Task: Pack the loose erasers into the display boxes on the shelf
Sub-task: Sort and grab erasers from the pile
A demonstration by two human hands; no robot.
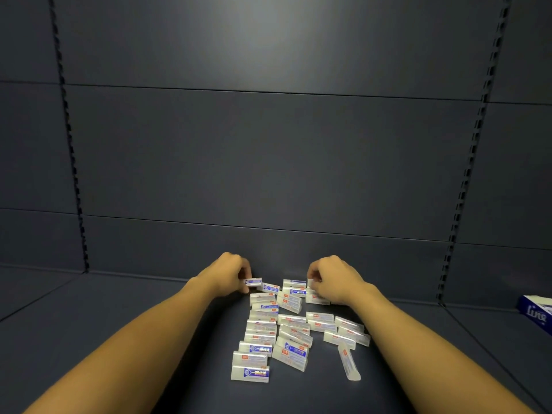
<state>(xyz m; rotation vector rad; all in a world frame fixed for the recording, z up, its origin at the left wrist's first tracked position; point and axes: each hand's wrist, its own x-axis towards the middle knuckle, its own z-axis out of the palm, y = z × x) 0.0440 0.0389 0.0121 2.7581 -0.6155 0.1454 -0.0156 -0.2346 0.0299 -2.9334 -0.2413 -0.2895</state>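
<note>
Several loose white erasers (291,330) with blue and red labels lie scattered on the dark shelf (119,324) in front of me. My left hand (228,273) is at the far left end of the pile, its fingers curled round one eraser (254,282) with a blue label. At the far right end my right hand (334,279) has its fingers curled over erasers (316,298) there; what it grips is partly hidden. A blue display box (536,313) shows at the right edge of the view.
The shelf's dark back panel (268,159) rises just behind my hands, with slotted uprights (466,189) on both sides. One eraser (348,361) lies apart, pointing toward me. Bare shelf surface extends left of the pile.
</note>
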